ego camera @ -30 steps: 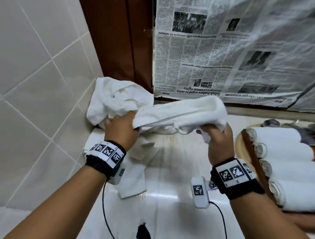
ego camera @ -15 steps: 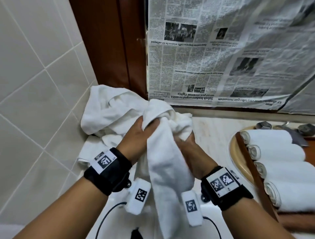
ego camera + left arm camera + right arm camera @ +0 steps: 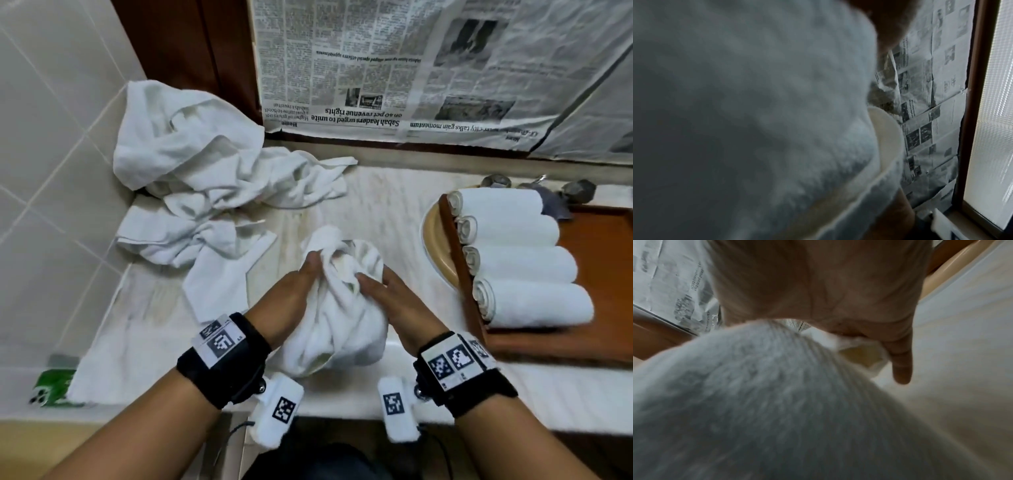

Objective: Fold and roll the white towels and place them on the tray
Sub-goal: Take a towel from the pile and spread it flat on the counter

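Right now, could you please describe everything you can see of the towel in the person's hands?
The towel is white terry cloth, bunched and crumpled, not yet folded or rolled. It sits low over the pale counter near its front edge. The left hand grips its left side; the right hand holds its right side.

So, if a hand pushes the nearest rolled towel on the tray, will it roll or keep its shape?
The nearest rolled towel is a cylinder, so it probably rolls. Its visible spiral end looks tight, so it likely holds shape, though soft cloth may loosen.
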`<control>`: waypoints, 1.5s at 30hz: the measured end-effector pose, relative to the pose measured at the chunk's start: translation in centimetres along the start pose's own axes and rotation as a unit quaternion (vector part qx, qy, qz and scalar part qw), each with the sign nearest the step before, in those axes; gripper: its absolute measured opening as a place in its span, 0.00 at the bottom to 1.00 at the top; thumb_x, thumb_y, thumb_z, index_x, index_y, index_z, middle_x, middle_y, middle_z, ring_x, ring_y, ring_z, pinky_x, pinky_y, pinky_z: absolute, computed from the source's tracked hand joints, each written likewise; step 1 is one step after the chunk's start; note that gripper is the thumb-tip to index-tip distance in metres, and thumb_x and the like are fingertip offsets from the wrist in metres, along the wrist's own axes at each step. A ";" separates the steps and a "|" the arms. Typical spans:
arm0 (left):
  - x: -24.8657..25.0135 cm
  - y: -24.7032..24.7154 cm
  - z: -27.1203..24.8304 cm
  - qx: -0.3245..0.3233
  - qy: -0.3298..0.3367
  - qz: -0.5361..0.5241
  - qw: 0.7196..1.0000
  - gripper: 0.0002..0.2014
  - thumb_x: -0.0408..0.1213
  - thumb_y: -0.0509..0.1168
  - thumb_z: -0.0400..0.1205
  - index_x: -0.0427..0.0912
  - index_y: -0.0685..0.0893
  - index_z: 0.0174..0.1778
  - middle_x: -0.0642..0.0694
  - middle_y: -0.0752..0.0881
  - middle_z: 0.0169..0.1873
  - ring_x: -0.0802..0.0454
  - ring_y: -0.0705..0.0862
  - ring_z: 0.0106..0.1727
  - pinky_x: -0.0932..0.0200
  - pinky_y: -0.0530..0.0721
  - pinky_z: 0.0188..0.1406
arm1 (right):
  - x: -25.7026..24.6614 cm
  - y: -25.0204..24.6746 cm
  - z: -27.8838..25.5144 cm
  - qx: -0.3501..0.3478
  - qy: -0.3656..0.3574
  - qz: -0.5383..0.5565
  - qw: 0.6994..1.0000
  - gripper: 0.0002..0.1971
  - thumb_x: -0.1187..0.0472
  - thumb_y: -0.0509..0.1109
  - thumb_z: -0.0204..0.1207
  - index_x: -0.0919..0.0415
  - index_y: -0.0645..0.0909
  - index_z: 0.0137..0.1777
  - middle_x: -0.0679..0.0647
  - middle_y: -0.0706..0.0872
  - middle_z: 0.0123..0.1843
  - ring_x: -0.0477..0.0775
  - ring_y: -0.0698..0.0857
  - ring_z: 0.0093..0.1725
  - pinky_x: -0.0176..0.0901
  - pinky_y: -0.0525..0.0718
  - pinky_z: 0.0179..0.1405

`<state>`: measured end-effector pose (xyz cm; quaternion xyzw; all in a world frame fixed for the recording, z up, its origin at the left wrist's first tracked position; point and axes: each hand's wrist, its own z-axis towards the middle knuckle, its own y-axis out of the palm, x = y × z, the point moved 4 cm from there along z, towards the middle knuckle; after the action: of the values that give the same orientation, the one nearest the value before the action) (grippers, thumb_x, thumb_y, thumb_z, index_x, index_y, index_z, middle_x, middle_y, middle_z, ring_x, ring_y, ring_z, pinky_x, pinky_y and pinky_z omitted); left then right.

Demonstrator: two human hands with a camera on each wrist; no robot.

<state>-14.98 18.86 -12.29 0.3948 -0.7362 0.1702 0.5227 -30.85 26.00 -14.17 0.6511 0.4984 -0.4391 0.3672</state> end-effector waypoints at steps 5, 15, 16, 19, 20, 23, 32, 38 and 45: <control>-2.9 4.1 -4.9 0.094 -0.010 0.119 0.988 0.23 0.53 0.55 0.89 0.38 0.88 0.54 0.43 0.92 0.49 0.47 0.89 0.55 0.59 0.84 0.54 | 2.2 -2.6 -5.5 0.024 0.031 -0.201 0.979 0.28 0.42 0.72 0.77 0.46 0.74 0.76 0.44 0.78 0.68 0.41 0.81 0.62 0.32 0.77 0.54; -12.5 7.7 -14.3 0.249 0.047 0.343 0.904 0.11 0.43 0.57 0.88 0.47 0.81 0.44 0.49 0.86 0.40 0.52 0.83 0.43 0.59 0.73 0.40 | 11.8 -1.6 -15.1 -0.053 0.052 -0.217 0.973 0.11 0.60 0.62 0.81 0.65 0.84 0.52 0.61 0.89 0.50 0.62 0.86 0.53 0.54 0.81 0.57; -13.3 6.6 -15.1 0.276 0.038 0.344 0.897 0.12 0.42 0.55 0.89 0.43 0.79 0.43 0.47 0.84 0.36 0.49 0.81 0.38 0.59 0.71 0.36 | 12.6 -1.7 -15.5 -0.051 0.067 -0.231 0.969 0.12 0.62 0.59 0.82 0.67 0.83 0.53 0.62 0.88 0.52 0.63 0.85 0.55 0.55 0.80 0.59; -16.0 3.6 -17.0 0.321 -0.037 0.187 0.928 0.13 0.35 0.53 0.89 0.36 0.76 0.41 0.41 0.77 0.27 0.48 0.74 0.21 0.61 0.70 0.19 | 14.0 -1.9 -16.8 -0.020 0.085 -0.236 0.968 0.16 0.63 0.57 0.85 0.62 0.79 0.67 0.54 0.83 0.63 0.57 0.81 0.63 0.47 0.75 0.64; -16.7 3.3 -17.3 0.304 -0.054 0.156 0.938 0.12 0.35 0.54 0.90 0.36 0.76 0.42 0.40 0.78 0.28 0.50 0.76 0.21 0.60 0.72 0.20 | 14.1 -1.8 -17.2 -0.010 0.084 -0.213 0.973 0.16 0.63 0.58 0.84 0.59 0.78 0.69 0.51 0.83 0.64 0.54 0.80 0.63 0.44 0.75 0.62; -18.1 4.0 -16.8 0.212 -0.064 0.129 0.967 0.10 0.43 0.62 0.87 0.39 0.76 0.51 0.41 0.84 0.42 0.52 0.84 0.34 0.56 0.81 0.29 | 14.4 -0.2 -18.2 -0.027 0.064 -0.196 0.978 0.18 0.63 0.67 0.79 0.57 0.77 0.68 0.48 0.84 0.62 0.51 0.82 0.62 0.43 0.77 0.58; -16.5 4.4 -13.3 0.162 -0.016 0.223 0.961 0.11 0.48 0.64 0.82 0.43 0.77 0.48 0.40 0.87 0.41 0.43 0.84 0.38 0.42 0.85 0.42 | 15.8 2.4 -17.1 0.022 0.150 -0.166 0.974 0.35 0.33 0.72 0.71 0.57 0.73 0.69 0.51 0.86 0.57 0.50 0.86 0.53 0.48 0.85 0.52; -16.4 4.9 -13.3 0.152 0.014 0.351 0.924 0.19 0.53 0.60 0.86 0.38 0.78 0.48 0.41 0.86 0.42 0.42 0.84 0.46 0.45 0.81 0.52 | 12.8 -4.2 -12.3 0.274 0.094 -0.170 0.942 0.48 0.51 0.82 0.66 0.48 0.56 0.82 0.61 0.80 0.69 0.62 0.82 0.65 0.45 0.77 0.57; -16.7 3.2 -14.5 0.207 -0.012 0.443 0.872 0.13 0.44 0.67 0.78 0.39 0.77 0.36 0.41 0.83 0.34 0.41 0.81 0.41 0.52 0.74 0.39 | 8.7 -3.8 -9.9 0.165 -0.005 -0.379 0.910 0.08 0.57 0.72 0.77 0.56 0.85 0.54 0.56 0.89 0.53 0.59 0.86 0.54 0.40 0.76 0.49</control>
<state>-5.82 37.26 -21.16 0.1288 -0.7878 0.5278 0.2900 -31.51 38.76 -19.04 0.4625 0.6264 -0.6244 0.0622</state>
